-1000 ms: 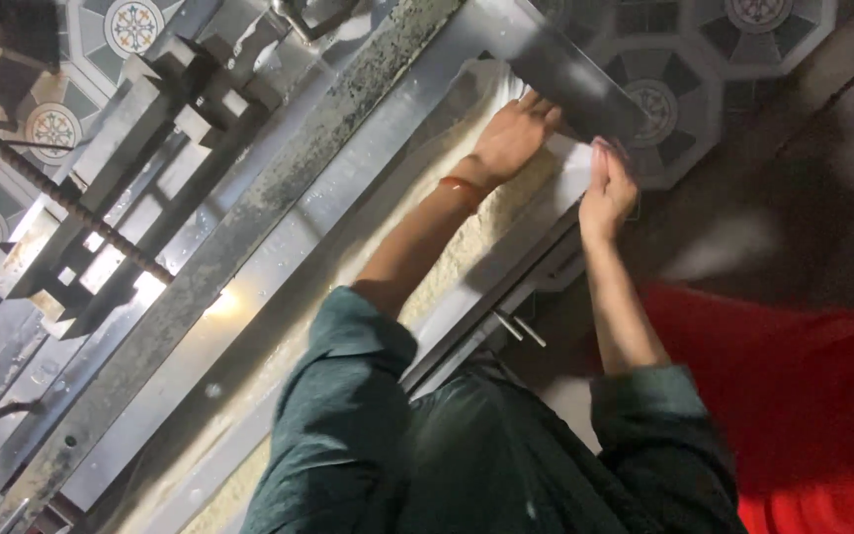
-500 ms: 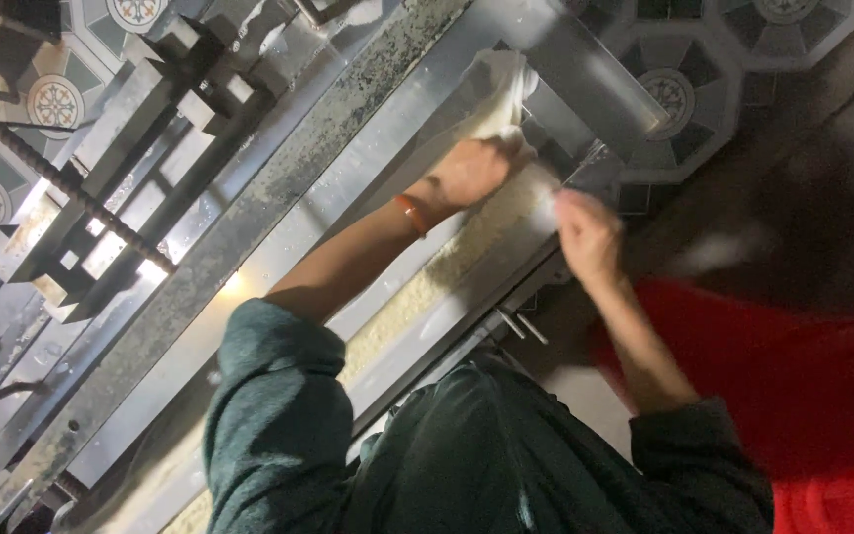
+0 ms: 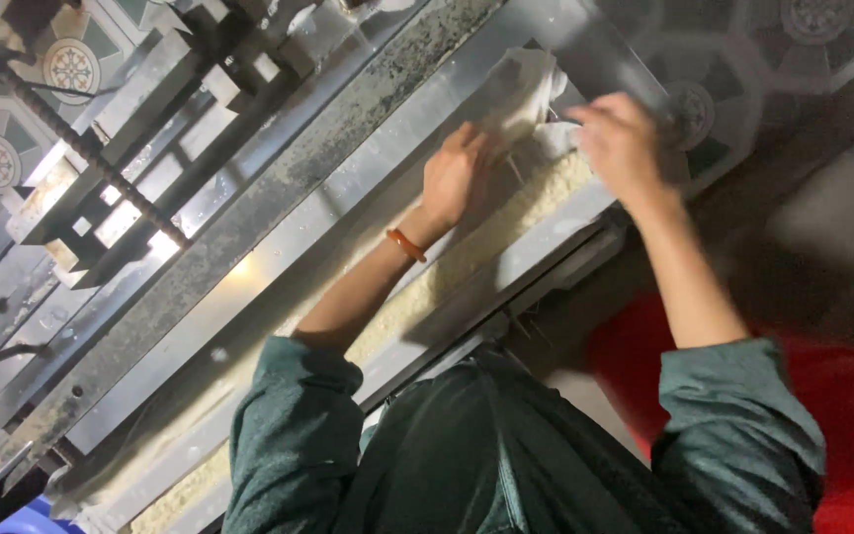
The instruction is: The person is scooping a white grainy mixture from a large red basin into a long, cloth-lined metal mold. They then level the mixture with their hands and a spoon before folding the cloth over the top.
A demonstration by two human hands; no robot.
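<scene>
My left hand presses half-curled on the pale cloth at the trough's far end, cloth at one o'clock from it, long axis seven-to-one; right hand, blurred, grip unreadable, at three o'clock.

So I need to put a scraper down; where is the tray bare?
Bare metal runs along the tray's far side, between the pale crumbly strip and the speckled stone ledge. The top end is crowded: left hand, right hand and white cloth.
</scene>
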